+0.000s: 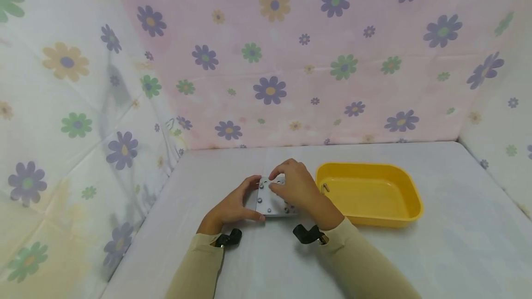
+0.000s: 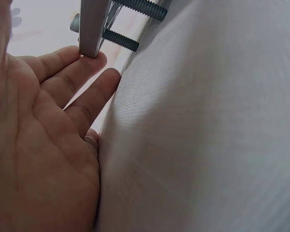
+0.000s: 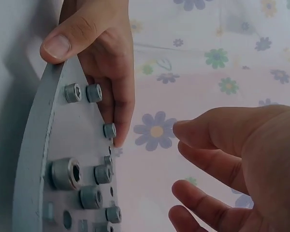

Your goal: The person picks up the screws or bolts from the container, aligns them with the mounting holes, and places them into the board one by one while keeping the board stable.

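A metal plate [image 1: 274,202] with several socket-head bolts in its holes is raised above the table. My left hand [image 1: 234,204] grips its left side, thumb at the near edge and fingers at the far edge. In the left wrist view, threaded bolt shanks [image 2: 140,8] stick out beneath the plate [image 2: 91,29]. Over the plate's right part hovers my right hand [image 1: 295,186], thumb and forefinger bent toward each other with a gap between. The right wrist view shows the right hand [image 3: 232,159] apart from the bolt heads [image 3: 67,173], with nothing visible in its fingers.
A yellow tray [image 1: 370,220] stands on the white table [image 1: 457,225], just right of the right hand. A small silver metal piece [image 1: 325,189] lies at its left inside. Flower-patterned cloth [image 1: 232,105] hangs behind and at both sides.
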Available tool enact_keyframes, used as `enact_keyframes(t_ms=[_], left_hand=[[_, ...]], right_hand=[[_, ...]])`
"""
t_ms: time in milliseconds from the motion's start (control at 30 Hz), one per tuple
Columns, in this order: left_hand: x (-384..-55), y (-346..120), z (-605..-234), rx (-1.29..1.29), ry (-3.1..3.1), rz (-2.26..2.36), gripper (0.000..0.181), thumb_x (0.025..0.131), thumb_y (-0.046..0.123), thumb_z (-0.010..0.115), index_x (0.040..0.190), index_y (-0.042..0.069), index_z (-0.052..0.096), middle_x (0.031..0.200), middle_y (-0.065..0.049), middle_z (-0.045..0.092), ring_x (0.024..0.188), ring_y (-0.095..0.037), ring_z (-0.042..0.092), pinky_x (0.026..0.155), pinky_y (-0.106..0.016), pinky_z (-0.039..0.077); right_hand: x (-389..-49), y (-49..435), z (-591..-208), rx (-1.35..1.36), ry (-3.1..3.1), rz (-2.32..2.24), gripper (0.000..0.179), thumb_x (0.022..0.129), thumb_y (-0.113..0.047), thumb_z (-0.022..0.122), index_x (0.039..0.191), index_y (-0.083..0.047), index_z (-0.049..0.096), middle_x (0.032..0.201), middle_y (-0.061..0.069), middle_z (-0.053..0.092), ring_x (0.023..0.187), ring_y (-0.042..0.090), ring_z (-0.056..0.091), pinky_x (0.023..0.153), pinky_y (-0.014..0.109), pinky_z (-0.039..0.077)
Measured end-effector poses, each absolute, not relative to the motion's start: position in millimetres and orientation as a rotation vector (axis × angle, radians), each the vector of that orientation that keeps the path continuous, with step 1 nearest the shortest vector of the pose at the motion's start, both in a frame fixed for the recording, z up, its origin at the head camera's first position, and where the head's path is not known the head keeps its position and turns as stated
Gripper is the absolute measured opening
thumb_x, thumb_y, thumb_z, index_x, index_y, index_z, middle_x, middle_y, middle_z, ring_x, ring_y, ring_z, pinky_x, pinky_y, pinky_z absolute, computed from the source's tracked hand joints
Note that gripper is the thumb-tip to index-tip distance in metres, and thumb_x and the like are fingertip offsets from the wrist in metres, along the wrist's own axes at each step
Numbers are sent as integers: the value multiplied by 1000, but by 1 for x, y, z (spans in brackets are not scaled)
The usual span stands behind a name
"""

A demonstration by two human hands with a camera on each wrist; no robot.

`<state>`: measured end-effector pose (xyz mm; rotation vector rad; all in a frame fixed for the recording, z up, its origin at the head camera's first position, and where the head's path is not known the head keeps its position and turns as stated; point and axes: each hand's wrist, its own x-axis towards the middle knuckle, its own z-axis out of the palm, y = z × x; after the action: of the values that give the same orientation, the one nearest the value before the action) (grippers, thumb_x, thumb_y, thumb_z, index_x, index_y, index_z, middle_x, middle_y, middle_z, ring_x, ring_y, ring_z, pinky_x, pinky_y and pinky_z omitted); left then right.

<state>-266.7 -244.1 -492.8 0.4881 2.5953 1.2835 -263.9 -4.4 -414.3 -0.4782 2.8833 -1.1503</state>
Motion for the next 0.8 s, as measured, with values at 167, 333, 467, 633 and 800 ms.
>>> enact_keyframes(t_ms=[167, 333, 467, 633, 800], left_hand=[[-267, -243, -493, 489, 2601, 1274, 119, 63, 41, 99, 160, 30, 31, 158, 11, 44, 151, -17, 35, 127, -58, 17], [-267, -242, -493, 490, 2606, 1265, 121, 62, 40, 99, 161, 27, 30, 159, 9, 44, 152, -18, 35, 128, -57, 15], [-266, -242, -492, 473, 2606, 1255, 123, 61, 41, 99, 161, 27, 30, 159, 8, 44, 153, -18, 34, 128, -56, 14], [-265, -242, -489, 463, 2605, 1251, 124, 61, 40, 99, 162, 26, 29, 160, 8, 43, 154, -18, 32, 129, -54, 13], [-264, -241, -489, 479, 2608, 1255, 124, 61, 39, 99, 162, 24, 29, 161, 6, 43, 155, -22, 32, 129, -56, 12]], right_hand=[[-264, 3, -408, -520, 2921, -1039, 10, 90, -34, 79, 99, -28, 80, 130, 1, 63, 124, 25, 56, 109, 48, 49], [-266, 17, -403, -561, 2923, -993, 8, 91, -31, 79, 97, -27, 79, 127, 2, 64, 120, 26, 57, 105, 46, 51], [-267, 28, -403, -619, 2919, -945, 7, 91, -31, 79, 97, -26, 78, 125, 2, 64, 118, 26, 56, 102, 45, 52], [-267, 43, -404, -678, 2887, -908, 11, 91, -29, 78, 100, -23, 79, 123, 2, 63, 116, 24, 56, 105, 45, 52], [-266, 61, -404, -740, 2880, -849, 14, 91, -27, 78, 104, -20, 80, 119, 0, 64, 110, 22, 56, 101, 42, 54]])
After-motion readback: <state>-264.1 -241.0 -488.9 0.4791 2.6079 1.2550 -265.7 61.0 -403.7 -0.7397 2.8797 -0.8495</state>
